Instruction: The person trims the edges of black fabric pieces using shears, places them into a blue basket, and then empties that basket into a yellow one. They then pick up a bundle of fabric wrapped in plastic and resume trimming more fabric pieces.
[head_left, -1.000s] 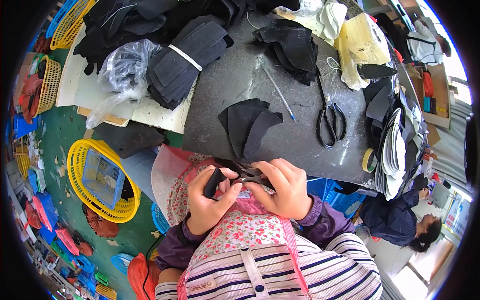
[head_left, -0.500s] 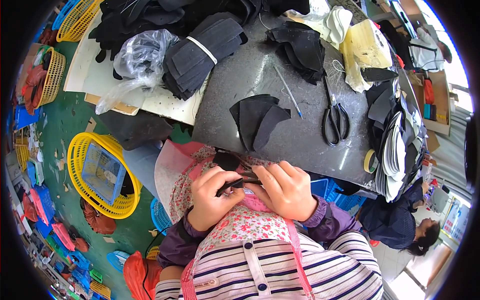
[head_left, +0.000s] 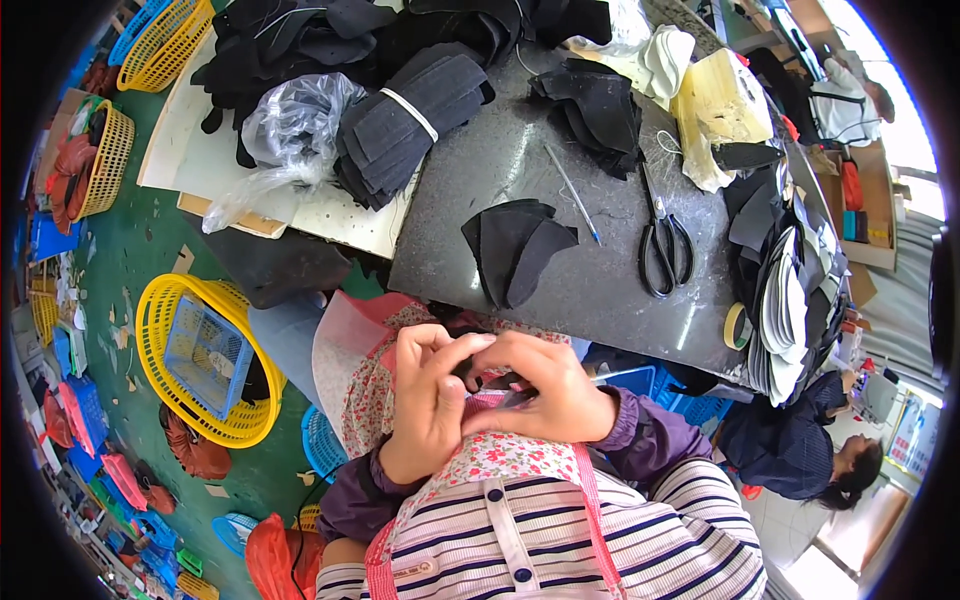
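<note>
Both hands have drawn closer together over the lap. The left hand (head_left: pixel 432 400) and right hand (head_left: pixel 545 392) pinch a small black piece (head_left: pixel 478 372) between curled fingers, below the counter (head_left: pixel 600 290).

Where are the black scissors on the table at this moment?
In the head view, the black scissors lie on the right part of the grey table, between the thin pen and the stack of white soles.

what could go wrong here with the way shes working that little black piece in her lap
The small black piece is pinched between the left hand and right hand over the lap, off the grey table; if it slips, it may drop to the cluttered green floor. The fingers hide most of it, so alignment is hard to check. The black scissors and pen lie loose nearby and could get knocked.
</note>
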